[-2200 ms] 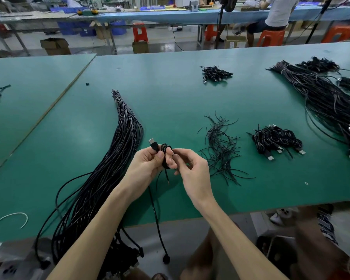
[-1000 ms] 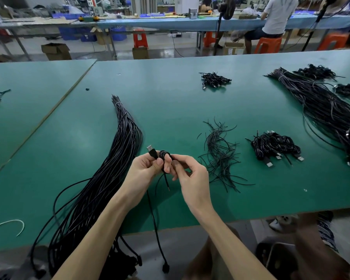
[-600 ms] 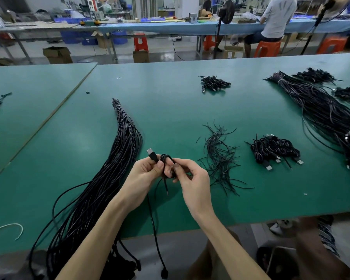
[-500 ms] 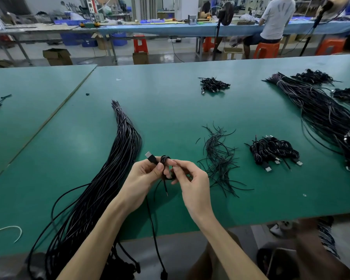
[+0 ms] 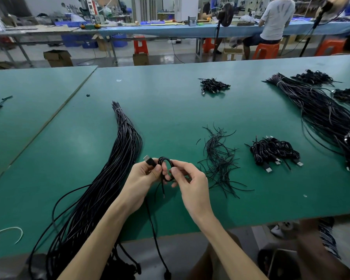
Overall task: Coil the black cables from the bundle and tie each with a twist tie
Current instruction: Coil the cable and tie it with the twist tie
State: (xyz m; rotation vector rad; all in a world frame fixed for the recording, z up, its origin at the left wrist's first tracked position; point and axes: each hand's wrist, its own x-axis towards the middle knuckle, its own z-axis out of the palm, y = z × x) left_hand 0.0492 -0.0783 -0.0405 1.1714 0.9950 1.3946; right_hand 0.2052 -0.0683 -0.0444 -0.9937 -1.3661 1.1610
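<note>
On the green worktop (image 5: 170, 110), far left, a long bundle of black cables (image 5: 113, 178) runs off the near edge. Just right of it the left hand (image 5: 141, 178) has its grip clenched on a small cable coil (image 5: 164, 158) by the plug, while the right hand (image 5: 192, 182) pinches the coil's other side. Further right lie loose twist ties (image 5: 218, 158) and a heap of tied coils (image 5: 273, 152).

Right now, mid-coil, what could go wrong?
1. The coil is only pinched between the left hand and right hand; a slip could let loops spring open.
2. The cable's tail hangs off the table beside the bundle and might snag.
3. Fetching from the twist ties frees one hand, loosening the hold.
</note>
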